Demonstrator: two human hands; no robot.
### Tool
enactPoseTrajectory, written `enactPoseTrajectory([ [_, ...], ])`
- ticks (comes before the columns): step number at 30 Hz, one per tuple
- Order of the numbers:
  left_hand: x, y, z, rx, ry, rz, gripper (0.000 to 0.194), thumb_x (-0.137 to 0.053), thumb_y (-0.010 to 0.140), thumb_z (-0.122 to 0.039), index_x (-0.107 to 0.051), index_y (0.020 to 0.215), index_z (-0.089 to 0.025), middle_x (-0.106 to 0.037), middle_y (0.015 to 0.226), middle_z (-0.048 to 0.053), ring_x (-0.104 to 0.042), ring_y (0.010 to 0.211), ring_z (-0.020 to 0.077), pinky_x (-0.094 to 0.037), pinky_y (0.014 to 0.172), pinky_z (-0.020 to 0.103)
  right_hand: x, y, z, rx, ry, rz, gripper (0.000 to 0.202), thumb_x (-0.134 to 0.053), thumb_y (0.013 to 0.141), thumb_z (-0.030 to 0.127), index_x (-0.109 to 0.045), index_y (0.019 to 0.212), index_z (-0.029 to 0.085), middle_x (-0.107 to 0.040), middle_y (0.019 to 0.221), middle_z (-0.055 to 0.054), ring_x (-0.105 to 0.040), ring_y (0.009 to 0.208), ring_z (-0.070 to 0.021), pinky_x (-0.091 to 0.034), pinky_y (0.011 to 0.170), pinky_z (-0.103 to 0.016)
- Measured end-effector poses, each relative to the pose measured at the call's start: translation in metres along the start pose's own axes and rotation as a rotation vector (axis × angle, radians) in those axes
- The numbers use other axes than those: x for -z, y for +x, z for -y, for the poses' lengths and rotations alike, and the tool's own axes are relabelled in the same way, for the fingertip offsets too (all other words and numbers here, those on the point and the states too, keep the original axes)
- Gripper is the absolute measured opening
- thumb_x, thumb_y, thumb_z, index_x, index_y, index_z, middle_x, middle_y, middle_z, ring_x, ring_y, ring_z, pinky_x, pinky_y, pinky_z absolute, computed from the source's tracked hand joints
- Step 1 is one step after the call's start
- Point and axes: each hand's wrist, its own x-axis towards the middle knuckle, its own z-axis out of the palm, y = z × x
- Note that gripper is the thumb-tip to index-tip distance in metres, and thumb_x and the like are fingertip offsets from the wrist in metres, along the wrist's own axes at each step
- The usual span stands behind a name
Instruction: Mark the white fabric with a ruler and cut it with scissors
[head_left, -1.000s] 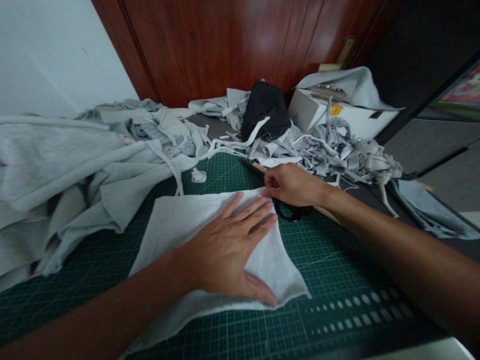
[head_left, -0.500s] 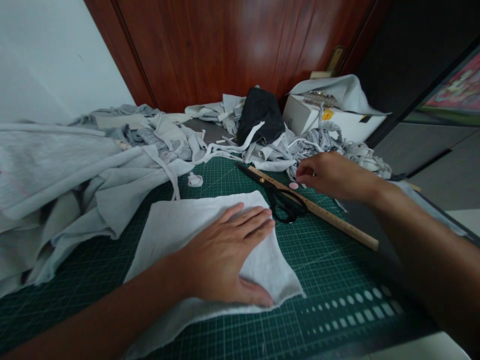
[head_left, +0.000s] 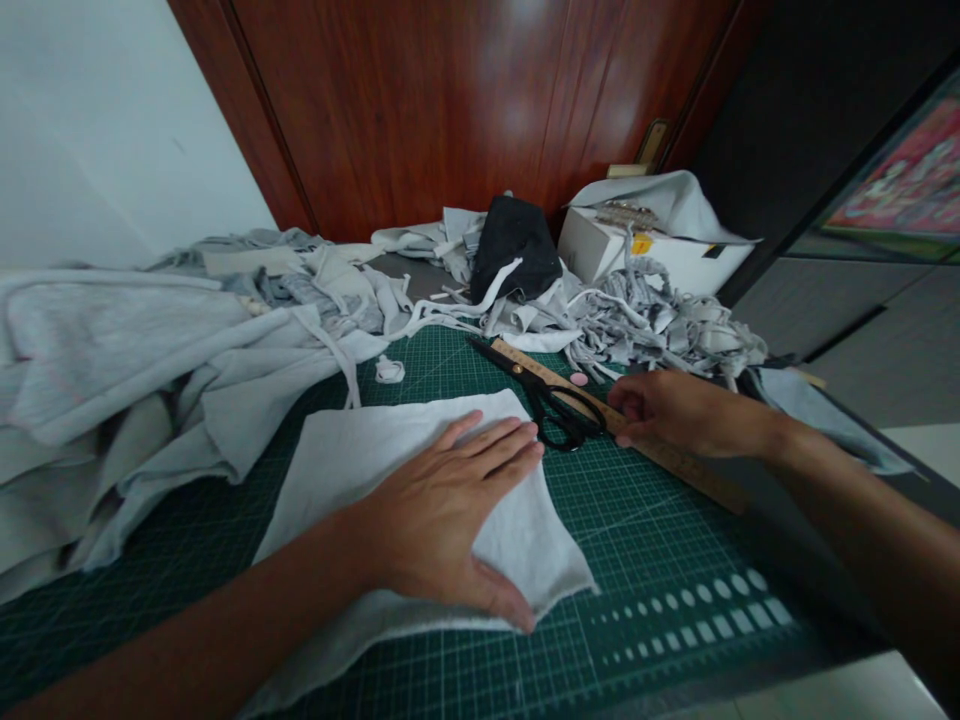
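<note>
My left hand (head_left: 457, 525) lies flat with fingers spread on a piece of pale grey cloth (head_left: 360, 450), pressing it against the green cutting mat (head_left: 660, 545). My right hand (head_left: 656, 410) is closed over the wooden ruler (head_left: 697, 470), its thumb at the near edge and its curled fingers at the far edge. Black-handled scissors (head_left: 551, 400) rest beside and partly across the ruler, their blades pointing away to the left. A small pink disc (head_left: 578, 380) sits just past the ruler, near my right fingertips.
Grey cloth (head_left: 172, 370) is heaped along the left side. Fabric scraps (head_left: 660, 320) pile up at the back, around a black cloth item (head_left: 516, 245). Behind them stands a white box (head_left: 675, 260). A small white coiled strip (head_left: 389, 370) lies beyond the cloth piece.
My right hand has come down and nearer, from beside the pink disc onto the ruler. My left hand stays on the cloth. The view has tilted slightly.
</note>
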Motion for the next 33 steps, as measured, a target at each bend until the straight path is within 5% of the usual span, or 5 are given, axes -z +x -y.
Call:
enactPoseTrajectory([
  [7,0.002,0.0,-0.003,0.003,0.016,0.014,0.118,-0.059,0.079,-0.09,-0.03,0.168,-0.017,-0.022,0.177,0.014,-0.017,0.166,0.0327,-0.001,0.135,0.052,0.017,-0.02,-0.005,-0.005,0.058,-0.122,0.025,-0.065,0.092,0.041,-0.066,0.075,0.022,-0.064,0.065,-0.003,-0.058,0.06,-0.0206,-0.04,0.055,-0.033],
  [11,0.002,0.001,-0.003,0.009,0.01,0.016,0.118,-0.06,0.079,-0.09,-0.031,0.167,-0.017,-0.022,0.176,0.015,-0.018,0.165,0.0333,-0.001,0.135,0.052,0.022,-0.044,0.014,0.016,0.371,-0.131,0.037,-0.07,0.092,0.056,-0.064,0.077,0.022,-0.056,0.066,0.0,-0.052,0.057,-0.0176,-0.037,0.05,-0.03],
  [18,0.003,0.005,-0.004,-0.017,-0.011,-0.016,0.117,-0.066,0.075,-0.088,-0.037,0.164,-0.017,-0.03,0.174,0.02,-0.026,0.163,0.0383,-0.006,0.133,0.058,-0.042,-0.045,0.088,0.042,1.134,0.116,0.051,-0.073,0.09,0.069,-0.056,0.086,0.02,-0.052,0.058,0.006,-0.043,0.044,-0.0081,-0.032,0.038,-0.019],
  [23,-0.001,0.003,-0.002,-0.056,-0.035,-0.099,0.102,-0.071,0.077,-0.082,-0.05,0.155,-0.019,-0.044,0.167,0.02,-0.039,0.156,0.0411,-0.013,0.132,0.058,-0.081,-0.036,0.108,0.074,1.108,0.117,0.038,-0.067,0.098,0.055,-0.055,0.09,0.02,-0.061,0.068,0.003,-0.059,0.052,-0.0105,-0.054,0.048,-0.022],
  [33,0.014,0.004,-0.002,-0.014,-0.234,-0.199,0.032,-0.062,0.1,-0.051,-0.077,0.114,-0.027,-0.074,0.129,0.005,-0.065,0.128,0.0272,-0.036,0.123,0.049,-0.087,-0.041,0.115,0.059,0.944,-0.004,0.025,-0.059,0.103,0.04,-0.062,0.091,0.019,-0.063,0.062,0.002,-0.062,0.045,-0.012,-0.051,0.041,-0.021],
])
